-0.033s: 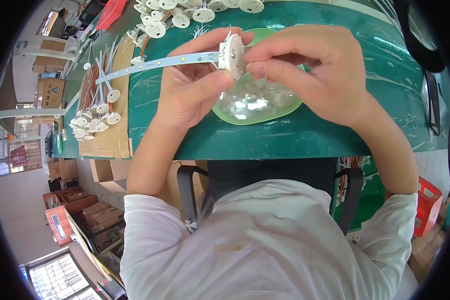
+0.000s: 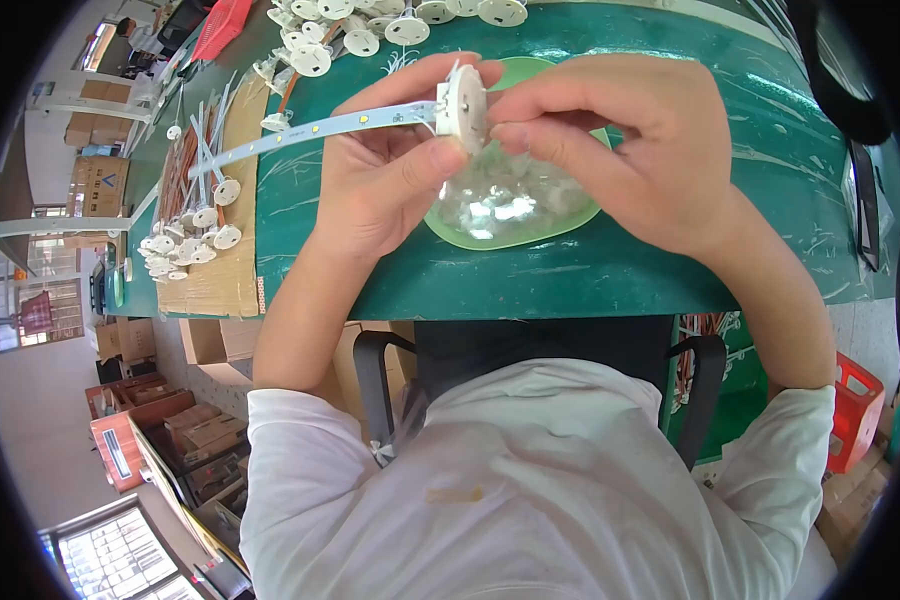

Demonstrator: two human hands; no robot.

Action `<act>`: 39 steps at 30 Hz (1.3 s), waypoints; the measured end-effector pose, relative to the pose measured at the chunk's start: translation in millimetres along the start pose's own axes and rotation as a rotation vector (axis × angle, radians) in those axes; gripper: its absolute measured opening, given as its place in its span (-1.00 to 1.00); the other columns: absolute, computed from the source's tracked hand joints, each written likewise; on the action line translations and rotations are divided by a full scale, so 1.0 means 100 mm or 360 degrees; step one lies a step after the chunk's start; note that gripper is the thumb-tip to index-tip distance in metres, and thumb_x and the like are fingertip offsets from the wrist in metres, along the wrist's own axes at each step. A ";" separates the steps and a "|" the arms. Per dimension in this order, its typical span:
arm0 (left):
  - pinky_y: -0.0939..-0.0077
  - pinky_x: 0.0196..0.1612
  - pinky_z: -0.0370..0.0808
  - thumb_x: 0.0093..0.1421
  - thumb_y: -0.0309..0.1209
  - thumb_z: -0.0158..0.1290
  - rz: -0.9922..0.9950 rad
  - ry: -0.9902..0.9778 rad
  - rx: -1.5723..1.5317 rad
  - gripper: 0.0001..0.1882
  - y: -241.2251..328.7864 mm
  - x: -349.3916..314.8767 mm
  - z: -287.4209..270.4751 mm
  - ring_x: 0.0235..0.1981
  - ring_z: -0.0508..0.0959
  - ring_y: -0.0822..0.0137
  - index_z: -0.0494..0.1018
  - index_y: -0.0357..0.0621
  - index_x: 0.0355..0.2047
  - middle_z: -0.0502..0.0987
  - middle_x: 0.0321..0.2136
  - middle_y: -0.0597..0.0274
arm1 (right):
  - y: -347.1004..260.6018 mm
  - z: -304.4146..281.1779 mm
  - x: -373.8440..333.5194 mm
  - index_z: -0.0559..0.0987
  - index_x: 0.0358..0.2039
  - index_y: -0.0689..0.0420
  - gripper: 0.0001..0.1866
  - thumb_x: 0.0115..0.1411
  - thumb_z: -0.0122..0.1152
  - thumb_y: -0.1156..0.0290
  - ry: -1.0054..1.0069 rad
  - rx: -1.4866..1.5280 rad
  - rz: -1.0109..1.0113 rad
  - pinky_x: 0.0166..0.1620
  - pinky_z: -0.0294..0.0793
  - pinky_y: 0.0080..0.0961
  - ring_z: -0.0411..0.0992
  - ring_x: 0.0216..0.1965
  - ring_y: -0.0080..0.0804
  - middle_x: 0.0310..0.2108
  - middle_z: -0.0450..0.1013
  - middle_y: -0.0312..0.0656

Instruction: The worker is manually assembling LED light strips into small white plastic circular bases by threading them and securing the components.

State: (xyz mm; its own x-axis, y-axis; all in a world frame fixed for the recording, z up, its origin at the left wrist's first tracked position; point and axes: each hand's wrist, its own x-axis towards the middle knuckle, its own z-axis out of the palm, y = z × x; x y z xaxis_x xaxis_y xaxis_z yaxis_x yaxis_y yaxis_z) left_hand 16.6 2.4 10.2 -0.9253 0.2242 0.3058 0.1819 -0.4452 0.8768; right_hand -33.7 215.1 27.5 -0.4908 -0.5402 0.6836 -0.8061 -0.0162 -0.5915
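My left hand point(image 2: 370, 200) is closed around a round white lamp base point(image 2: 465, 115), its thumb on the near edge and its fingers behind. From the base a narrow LED strip point(image 2: 315, 130) with small yellow chips sticks out to the left. My right hand point(image 2: 655, 140) pinches thumb and forefinger together close to the flat face of the base. Whatever lies between those fingertips is too small or hidden to make out. Below both hands stands a light green bowl point(image 2: 495, 243) with many small, shiny pieces inside.
On the green table point(image 2: 560, 290), more white lamp bases point(image 2: 360, 42) lie heaped at the back. A second bunch with strips point(image 2: 205, 217) rests on cardboard point(image 2: 235, 280) at the left. A black flat object point(image 2: 863, 205) lies at the right edge. A red crate point(image 2: 852, 415) stands below right.
The lamp base and its strip have shifted very slightly to the left. Both hands keep the same hold.
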 end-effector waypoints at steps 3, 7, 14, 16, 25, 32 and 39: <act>0.30 0.08 0.50 0.07 -0.60 0.22 0.0155 0.0056 0.0153 -0.39 -0.04 0.00 0.05 0.03 0.54 0.12 0.31 -0.37 0.15 0.46 0.06 -0.12 | 0.03 0.09 -0.02 0.64 -0.35 0.24 -0.90 0.07 0.30 0.58 0.0236 -0.0352 -0.0265 -0.43 0.53 -0.61 0.57 -0.49 -0.42 -0.45 0.59 -0.18; 0.30 0.02 0.56 0.09 -0.63 0.20 0.0231 0.0133 0.0326 -0.42 -0.08 -0.01 0.11 0.01 0.55 0.12 0.32 -0.38 0.14 0.46 0.06 -0.11 | 0.01 0.14 -0.05 0.62 -0.37 0.23 -0.92 0.07 0.28 0.60 0.0271 -0.0412 -0.0255 -0.43 0.52 -0.65 0.57 -0.50 -0.42 -0.46 0.59 -0.18; 0.30 0.00 0.59 0.11 -0.67 0.18 0.0339 0.0095 0.0344 -0.46 -0.17 -0.02 0.02 -0.01 0.56 0.17 0.35 -0.34 0.13 0.47 0.05 -0.15 | 0.03 0.22 -0.10 0.61 -0.36 0.26 -0.91 0.08 0.23 0.64 0.0320 -0.0272 -0.0179 -0.43 0.53 -0.65 0.58 -0.49 -0.43 -0.47 0.58 -0.16; 0.30 0.02 0.57 0.11 -0.66 0.18 0.0319 0.0098 0.0290 -0.45 -0.16 -0.01 0.02 0.00 0.55 0.19 0.35 -0.33 0.14 0.46 0.05 -0.16 | 0.03 0.24 -0.09 0.61 -0.34 0.27 -0.90 0.09 0.23 0.64 0.0293 -0.0219 -0.0147 -0.42 0.54 -0.65 0.58 -0.48 -0.44 -0.46 0.58 -0.15; 0.32 0.14 0.45 0.14 -0.59 0.18 0.0210 0.0111 0.0108 -0.46 -0.07 -0.03 0.04 0.04 0.53 0.20 0.35 -0.33 0.14 0.45 0.06 -0.18 | -0.03 0.23 -0.08 0.60 -0.24 0.36 -0.87 0.21 0.16 0.64 0.0265 0.0320 0.0204 -0.30 0.61 -0.62 0.58 -0.37 -0.48 -0.29 0.58 -0.11; 0.28 0.14 0.44 0.14 -0.57 0.19 0.0140 0.0164 0.0067 -0.45 -0.06 -0.03 0.06 0.04 0.52 0.20 0.33 -0.33 0.15 0.44 0.08 -0.17 | 0.00 0.22 -0.07 0.61 -0.26 0.34 -0.88 0.18 0.20 0.64 0.0294 0.0200 0.0132 -0.32 0.61 -0.64 0.57 -0.38 -0.51 -0.34 0.58 -0.15; 0.36 0.11 0.46 0.13 -0.57 0.20 0.0177 0.0189 0.0078 -0.44 -0.08 -0.02 0.09 0.02 0.53 0.24 0.34 -0.30 0.16 0.45 0.07 -0.16 | -0.03 0.23 -0.07 0.61 -0.29 0.30 -0.89 0.15 0.21 0.65 0.0308 0.0113 0.0144 -0.36 0.59 -0.65 0.56 -0.43 -0.53 -0.40 0.57 -0.20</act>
State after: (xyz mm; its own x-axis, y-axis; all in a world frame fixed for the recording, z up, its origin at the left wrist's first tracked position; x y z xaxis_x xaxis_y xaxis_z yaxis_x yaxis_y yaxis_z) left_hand 19.9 13.4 6.1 -0.9309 0.0703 0.3585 0.2988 -0.4182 0.8578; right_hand -20.5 199.1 14.8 -0.6199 -0.3706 0.6917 -0.7341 -0.0376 -0.6780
